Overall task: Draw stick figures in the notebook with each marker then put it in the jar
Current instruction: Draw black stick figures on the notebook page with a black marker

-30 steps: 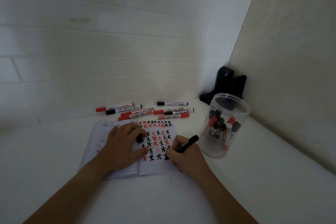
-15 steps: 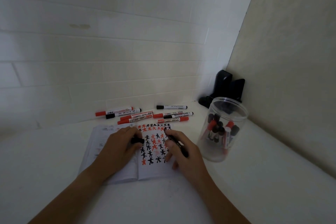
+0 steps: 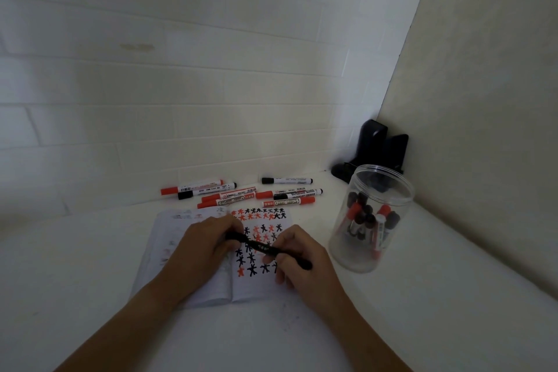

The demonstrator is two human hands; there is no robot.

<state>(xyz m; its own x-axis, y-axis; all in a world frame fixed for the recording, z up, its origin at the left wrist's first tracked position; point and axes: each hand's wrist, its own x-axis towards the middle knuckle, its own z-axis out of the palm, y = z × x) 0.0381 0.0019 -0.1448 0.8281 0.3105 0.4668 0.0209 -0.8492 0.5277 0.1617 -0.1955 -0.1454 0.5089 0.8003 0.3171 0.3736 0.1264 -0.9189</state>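
Both hands have come together over the page since a moment ago: the right hand (image 3: 297,260), which was writing at the lower right of the drawings with the pen raised, now holds the black marker (image 3: 267,248) lying nearly flat across the paper, and the left hand (image 3: 202,246), which was resting on the left page with a small black cap at its fingertips, now meets the marker's far end. The left grip is closed around that end, where the cap appears to sit, though the joint itself is hidden under the fingers. The right grip is curled around the marker's barrel, with the rear end sticking out past the knuckles toward the jar.

Under the hands the open notebook (image 3: 181,287) lies on the white tabletop (image 3: 422,326), its right page covered with rows of red and black stick figures (image 3: 252,267). Beyond the notebook, near the tiled wall (image 3: 181,84), a loose cluster of capped red and black markers (image 3: 241,192) lies on the tabletop. The clear plastic jar (image 3: 373,217) stands upright to the right of the notebook, lidless, with several red and black markers standing inside. Behind the jar, in the corner, sits a black object (image 3: 376,145).
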